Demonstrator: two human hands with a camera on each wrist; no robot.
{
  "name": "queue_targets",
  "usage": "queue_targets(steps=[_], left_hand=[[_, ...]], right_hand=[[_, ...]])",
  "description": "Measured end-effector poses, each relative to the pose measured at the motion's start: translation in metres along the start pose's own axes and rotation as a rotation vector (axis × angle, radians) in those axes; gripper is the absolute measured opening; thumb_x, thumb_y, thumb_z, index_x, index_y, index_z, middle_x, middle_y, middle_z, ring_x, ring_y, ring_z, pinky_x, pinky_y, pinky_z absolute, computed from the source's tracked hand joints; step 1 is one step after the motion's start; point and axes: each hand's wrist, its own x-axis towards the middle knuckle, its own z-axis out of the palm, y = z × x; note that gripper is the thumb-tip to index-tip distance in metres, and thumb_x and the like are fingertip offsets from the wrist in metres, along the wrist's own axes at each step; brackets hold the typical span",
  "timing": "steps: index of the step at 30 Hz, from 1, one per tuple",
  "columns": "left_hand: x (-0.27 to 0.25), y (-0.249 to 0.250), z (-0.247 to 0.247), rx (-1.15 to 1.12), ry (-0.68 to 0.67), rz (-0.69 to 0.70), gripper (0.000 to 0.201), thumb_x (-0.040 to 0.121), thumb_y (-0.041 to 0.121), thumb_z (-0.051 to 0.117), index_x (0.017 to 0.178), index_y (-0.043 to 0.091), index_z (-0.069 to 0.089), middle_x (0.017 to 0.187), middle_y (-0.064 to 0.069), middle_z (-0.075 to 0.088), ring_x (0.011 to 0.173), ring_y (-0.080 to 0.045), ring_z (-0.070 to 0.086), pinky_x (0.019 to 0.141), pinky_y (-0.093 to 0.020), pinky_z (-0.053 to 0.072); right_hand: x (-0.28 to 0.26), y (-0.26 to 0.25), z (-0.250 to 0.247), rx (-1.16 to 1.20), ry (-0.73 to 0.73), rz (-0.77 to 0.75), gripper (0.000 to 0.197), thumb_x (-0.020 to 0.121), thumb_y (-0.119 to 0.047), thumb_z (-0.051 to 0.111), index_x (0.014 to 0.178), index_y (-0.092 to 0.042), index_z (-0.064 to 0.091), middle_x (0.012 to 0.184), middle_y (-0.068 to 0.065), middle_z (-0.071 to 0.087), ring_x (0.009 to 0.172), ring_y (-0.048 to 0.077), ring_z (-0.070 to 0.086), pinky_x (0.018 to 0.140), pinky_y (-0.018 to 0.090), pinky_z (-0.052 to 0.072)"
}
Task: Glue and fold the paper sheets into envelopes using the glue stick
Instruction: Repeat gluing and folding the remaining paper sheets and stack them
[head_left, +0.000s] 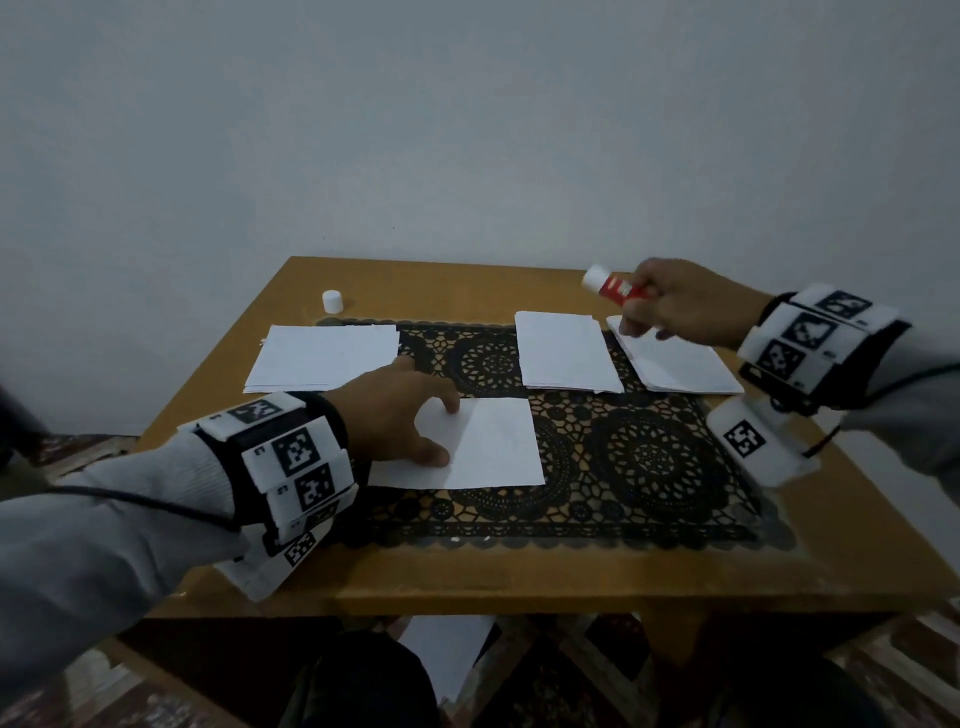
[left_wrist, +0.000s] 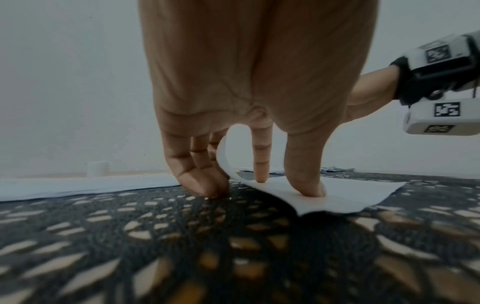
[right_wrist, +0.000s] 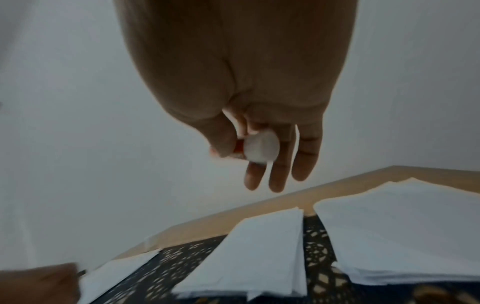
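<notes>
A single white paper sheet (head_left: 498, 447) lies on the black lace mat (head_left: 649, 462) at the table's centre. My left hand (head_left: 444, 432) rests on its left part. In the left wrist view the thumb and index fingertip press the sheet (left_wrist: 358, 195) down. Its near edge curls up against the other three fingers, which touch the mat. My right hand (head_left: 649, 306) hovers over the far right and grips the red glue stick (head_left: 615, 287), uncapped, with its white end pointing left. The right wrist view shows that white end (right_wrist: 261, 148) between thumb and fingers.
The glue stick's white cap (head_left: 332, 301) stands on the wooden table (head_left: 519, 577) at the far left. Three paper stacks lie along the back: left (head_left: 322, 358), middle (head_left: 566, 353) and right (head_left: 680, 364), the last under my right hand. A grey wall is close behind.
</notes>
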Motion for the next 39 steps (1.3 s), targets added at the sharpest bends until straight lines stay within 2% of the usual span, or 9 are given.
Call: queue_targets(steps=[3, 8, 13, 16, 23, 27, 31, 34, 39], left_hand=[[0.0, -0.001, -0.001, 0.026, -0.005, -0.004, 0.058, 0.073, 0.054, 0.073, 0.124, 0.04, 0.05, 0.134, -0.001, 0.038, 0.119, -0.022, 0.043, 0.094, -0.03, 0.039], [-0.001, 0.004, -0.006, 0.188, 0.024, 0.033, 0.057, 0.073, 0.063, 0.067, 0.123, 0.046, 0.047, 0.12, 0.002, 0.035, 0.111, -0.019, 0.032, 0.091, -0.035, 0.041], [0.001, 0.005, -0.005, 0.219, 0.03, 0.062, 0.062, 0.075, 0.063, 0.065, 0.13, 0.045, 0.04, 0.125, 0.005, 0.035, 0.115, -0.015, 0.028, 0.095, -0.034, 0.036], [0.001, 0.006, -0.002, 0.263, 0.074, 0.099, 0.065, 0.076, 0.062, 0.063, 0.133, 0.045, 0.036, 0.125, 0.008, 0.035, 0.114, -0.014, 0.028, 0.094, -0.033, 0.034], [0.004, 0.005, -0.001, 0.239, 0.064, 0.131, 0.045, 0.077, 0.056, 0.066, 0.108, 0.041, 0.038, 0.116, 0.013, 0.039, 0.095, -0.006, 0.027, 0.078, -0.027, 0.032], [0.003, 0.006, -0.001, 0.246, 0.061, 0.138, 0.04, 0.079, 0.054, 0.066, 0.105, 0.038, 0.04, 0.113, 0.012, 0.041, 0.096, -0.009, 0.031, 0.078, -0.027, 0.034], [-0.001, 0.008, -0.002, 0.251, 0.065, 0.139, 0.035, 0.08, 0.052, 0.066, 0.101, 0.034, 0.044, 0.108, 0.011, 0.044, 0.096, -0.011, 0.035, 0.079, -0.027, 0.038], [-0.003, 0.011, -0.002, 0.235, 0.059, 0.128, 0.03, 0.081, 0.049, 0.067, 0.096, 0.032, 0.048, 0.104, 0.011, 0.047, 0.096, -0.01, 0.04, 0.082, -0.028, 0.043], [-0.012, 0.018, -0.004, 0.235, 0.053, 0.122, 0.02, 0.083, 0.043, 0.068, 0.093, 0.032, 0.055, 0.096, 0.013, 0.048, 0.094, -0.01, 0.045, 0.082, -0.027, 0.046]], right_hand=[[0.026, 0.005, 0.006, 0.151, 0.165, 0.091, 0.018, 0.092, -0.015, 0.06, 0.104, -0.002, 0.057, 0.1, 0.018, 0.069, 0.093, 0.035, 0.068, 0.08, 0.04, 0.052], [0.073, 0.019, 0.014, 0.15, 0.368, 0.183, 0.034, 0.075, -0.028, 0.08, 0.102, -0.02, 0.06, 0.099, 0.006, 0.069, 0.09, 0.026, 0.067, 0.087, 0.044, 0.055], [0.113, 0.022, 0.025, 0.036, 0.32, 0.309, 0.038, 0.067, -0.019, 0.083, 0.1, -0.011, 0.065, 0.092, 0.008, 0.071, 0.085, 0.026, 0.068, 0.079, 0.036, 0.056], [0.127, 0.022, 0.032, -0.01, 0.269, 0.333, 0.035, 0.058, -0.019, 0.085, 0.087, -0.01, 0.068, 0.081, 0.007, 0.07, 0.072, 0.023, 0.067, 0.062, 0.028, 0.052], [0.135, 0.025, 0.039, -0.003, 0.204, 0.317, 0.02, 0.063, -0.016, 0.082, 0.077, -0.012, 0.07, 0.069, 0.005, 0.073, 0.068, 0.024, 0.073, 0.076, 0.041, 0.06], [0.139, 0.043, 0.033, -0.105, 0.174, 0.325, 0.048, 0.05, -0.037, 0.08, 0.091, -0.021, 0.061, 0.086, 0.003, 0.071, 0.075, 0.025, 0.07, 0.077, 0.042, 0.059], [0.11, 0.036, 0.012, -0.246, 0.178, 0.311, 0.035, 0.072, -0.023, 0.077, 0.101, -0.008, 0.066, 0.097, 0.01, 0.069, 0.086, 0.029, 0.067, 0.081, 0.037, 0.056], [0.077, 0.043, 0.001, -0.396, 0.101, 0.191, 0.02, 0.08, -0.015, 0.074, 0.097, -0.008, 0.068, 0.101, 0.007, 0.065, 0.076, 0.02, 0.057, 0.063, 0.026, 0.045], [0.021, 0.061, -0.002, -0.696, -0.128, -0.028, 0.027, 0.089, -0.03, 0.065, 0.111, -0.013, 0.06, 0.111, 0.006, 0.062, 0.089, 0.018, 0.05, 0.078, 0.029, 0.042]])
